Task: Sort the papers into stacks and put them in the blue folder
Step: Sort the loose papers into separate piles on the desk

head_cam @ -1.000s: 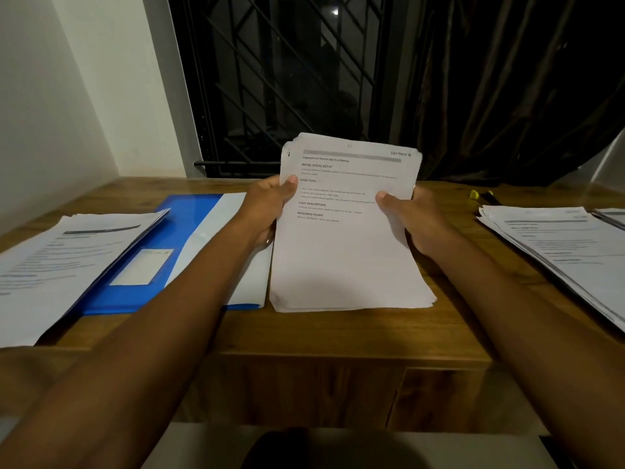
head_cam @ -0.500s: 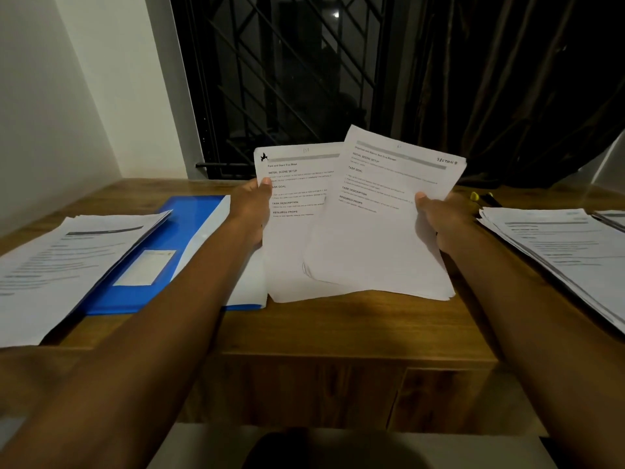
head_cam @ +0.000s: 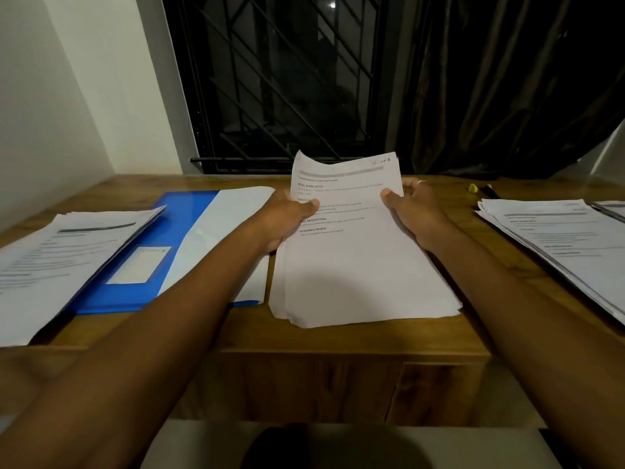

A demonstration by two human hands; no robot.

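Observation:
A stack of printed white papers (head_cam: 355, 265) stands tilted in the middle of the wooden table (head_cam: 304, 336), its lower edge on the wood. My left hand (head_cam: 287, 214) grips its left edge, thumb on the top sheet. My right hand (head_cam: 412, 208) grips the right edge, thumb on the front. The blue folder (head_cam: 135, 282) lies open to the left, with a white sheet (head_cam: 230, 218) lying on it. Another paper stack (head_cam: 61, 258) lies at the far left, overlapping the folder's edge. A third stack (head_cam: 568, 245) lies at the right.
A yellow-capped pen (head_cam: 480, 189) lies at the back right of the table. A white wall (head_cam: 50, 113) closes the left side. A barred dark window (head_cam: 284, 79) and a dark curtain (head_cam: 507, 79) stand behind the table.
Half a second ago my hands held two fanned-apart bundles. Now the sheets are together again as one stack between both hands, held lower.

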